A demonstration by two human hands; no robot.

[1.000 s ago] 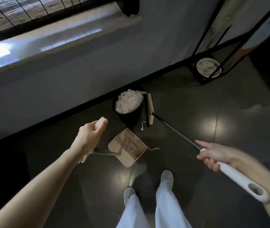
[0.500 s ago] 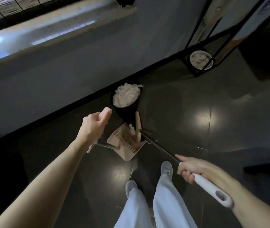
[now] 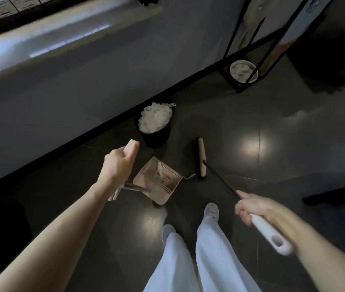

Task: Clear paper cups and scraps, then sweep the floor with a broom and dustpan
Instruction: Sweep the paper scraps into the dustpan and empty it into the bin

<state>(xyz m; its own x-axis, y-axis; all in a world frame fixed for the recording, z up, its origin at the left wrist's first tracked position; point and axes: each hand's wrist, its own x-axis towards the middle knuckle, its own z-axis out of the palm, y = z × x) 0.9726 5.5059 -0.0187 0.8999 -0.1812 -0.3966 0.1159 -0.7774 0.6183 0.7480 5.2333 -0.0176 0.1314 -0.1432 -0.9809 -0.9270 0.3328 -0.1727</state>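
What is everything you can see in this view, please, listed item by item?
dustpan: one, beige, on the floor ahead of the feet
paper strips: two, white, one in the dustpan, one at its right edge
broom: one, beige head, black shaft, white grip, right of the dustpan
bin: one, black, by the wall, heaped with white scraps
round container: one, white, inside the black frame, far right
shoes: two, white, below white trousers
left hand: grips the dustpan handle
right hand: grips the broom grip
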